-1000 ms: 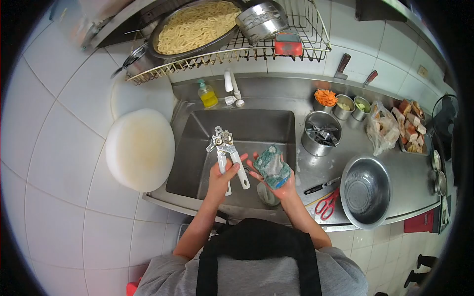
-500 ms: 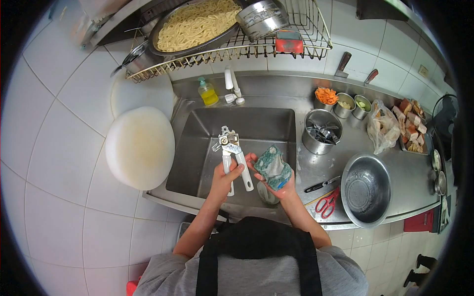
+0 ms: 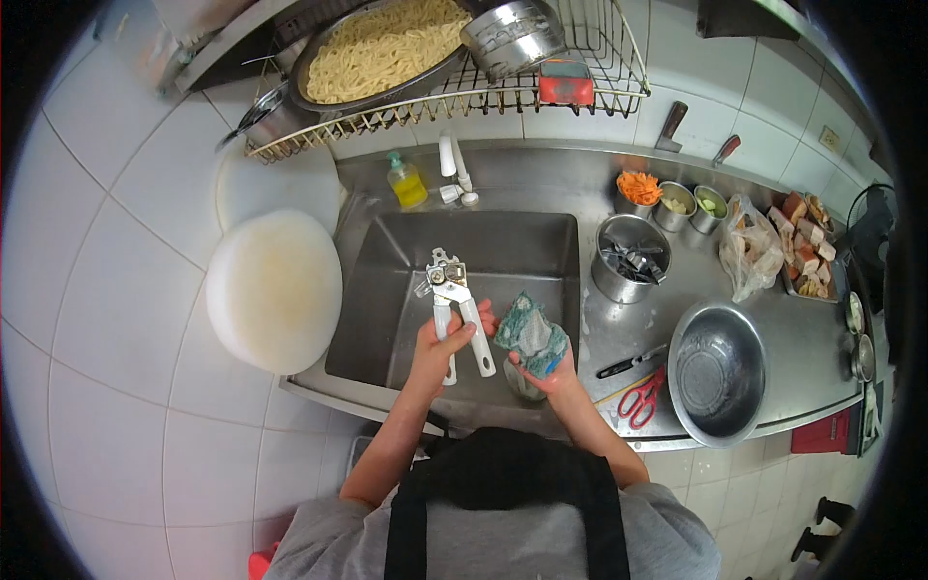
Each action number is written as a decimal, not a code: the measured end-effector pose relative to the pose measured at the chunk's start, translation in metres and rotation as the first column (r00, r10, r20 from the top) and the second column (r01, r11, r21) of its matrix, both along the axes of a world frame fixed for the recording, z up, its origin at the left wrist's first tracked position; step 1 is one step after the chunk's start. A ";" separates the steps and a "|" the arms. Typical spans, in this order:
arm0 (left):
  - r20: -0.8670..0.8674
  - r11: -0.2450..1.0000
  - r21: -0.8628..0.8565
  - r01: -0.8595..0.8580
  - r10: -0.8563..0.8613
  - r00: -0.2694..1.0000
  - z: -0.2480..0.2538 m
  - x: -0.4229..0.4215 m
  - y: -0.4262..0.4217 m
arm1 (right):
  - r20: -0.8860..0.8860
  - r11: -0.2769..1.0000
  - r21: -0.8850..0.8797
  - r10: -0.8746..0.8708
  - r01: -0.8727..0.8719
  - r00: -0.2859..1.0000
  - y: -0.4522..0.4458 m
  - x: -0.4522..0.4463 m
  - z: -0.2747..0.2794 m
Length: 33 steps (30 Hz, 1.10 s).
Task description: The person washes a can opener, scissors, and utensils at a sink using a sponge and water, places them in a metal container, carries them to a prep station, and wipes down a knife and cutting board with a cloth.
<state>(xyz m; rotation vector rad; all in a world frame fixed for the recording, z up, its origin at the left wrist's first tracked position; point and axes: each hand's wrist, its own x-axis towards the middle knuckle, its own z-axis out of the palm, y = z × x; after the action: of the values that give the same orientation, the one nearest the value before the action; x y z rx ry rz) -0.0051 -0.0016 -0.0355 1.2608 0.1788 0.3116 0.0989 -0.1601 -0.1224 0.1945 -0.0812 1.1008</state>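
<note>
My left hand (image 3: 437, 350) is closed round the white handles of a can opener (image 3: 450, 280), whose metal head points away from me over the sink (image 3: 396, 227). In my right hand (image 3: 558, 375) lies a green scouring pad (image 3: 534, 336) with a pale grey patch and a bit of blue at its lower edge. The fingers of that hand curl round the pad's left side, near the can opener's right handle. Partly hidden below my right hand, a clear rounded object (image 3: 523, 385) sits in the sink.
A faucet (image 3: 454, 169) and a yellow soap bottle (image 3: 407, 182) stand behind the sink. To the right are a steel pot of utensils (image 3: 630, 259), red scissors (image 3: 640, 398), a peeler (image 3: 630, 362) and a metal bowl (image 3: 717, 375). White round boards (image 3: 275, 290) stand left.
The scouring pad has shifted slightly and looks more crumpled in my right hand. My left hand and the can opener have barely moved.
</note>
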 end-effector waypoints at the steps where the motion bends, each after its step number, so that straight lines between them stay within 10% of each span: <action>1: 0.006 1.000 -0.004 0.016 -0.016 1.000 -0.003 0.001 0.002 | -0.021 0.999 0.043 -0.004 0.005 1.000 0.001 0.001 -0.008; 33: 0.005 0.999 0.002 0.041 -0.041 0.999 -0.002 -0.011 -0.002 | 0.103 0.976 -0.112 -0.173 0.184 0.979 -0.001 0.014 0.029</action>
<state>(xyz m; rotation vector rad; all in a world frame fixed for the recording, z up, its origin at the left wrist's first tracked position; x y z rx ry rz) -0.0160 -0.0035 -0.0372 1.2637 0.1484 0.2801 0.1127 -0.1615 -0.0933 0.0261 -0.1127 0.9314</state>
